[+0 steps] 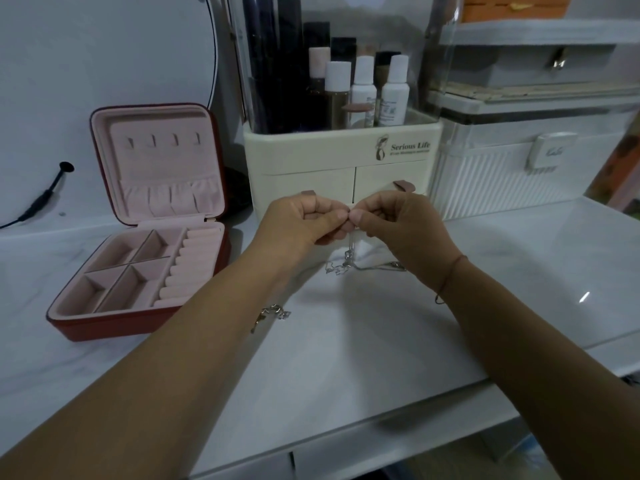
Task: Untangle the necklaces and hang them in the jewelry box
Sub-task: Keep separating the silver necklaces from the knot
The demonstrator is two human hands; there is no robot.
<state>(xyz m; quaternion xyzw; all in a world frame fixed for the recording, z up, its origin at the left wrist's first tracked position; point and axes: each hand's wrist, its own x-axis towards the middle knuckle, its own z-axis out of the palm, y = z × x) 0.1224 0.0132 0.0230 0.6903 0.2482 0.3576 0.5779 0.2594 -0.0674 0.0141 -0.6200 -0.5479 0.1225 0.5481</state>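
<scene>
My left hand [304,221] and my right hand [398,226] meet fingertip to fingertip above the white tabletop, both pinching a thin silver necklace chain [349,247]. The chain hangs down to a tangle of links [337,268] lying on the table under my hands. A second small silver piece with a clasp [273,313] lies beside my left forearm. The red jewelry box [138,320] stands open at the left, pink inside, with a row of hooks [162,140] in its raised lid and nothing on them.
A cream cosmetics organiser [339,157] with bottles and two drawers stands right behind my hands. A white ribbed case [519,168] sits at the back right. A black cable [38,202] lies at the far left. The table's front edge [381,434] runs below my forearms.
</scene>
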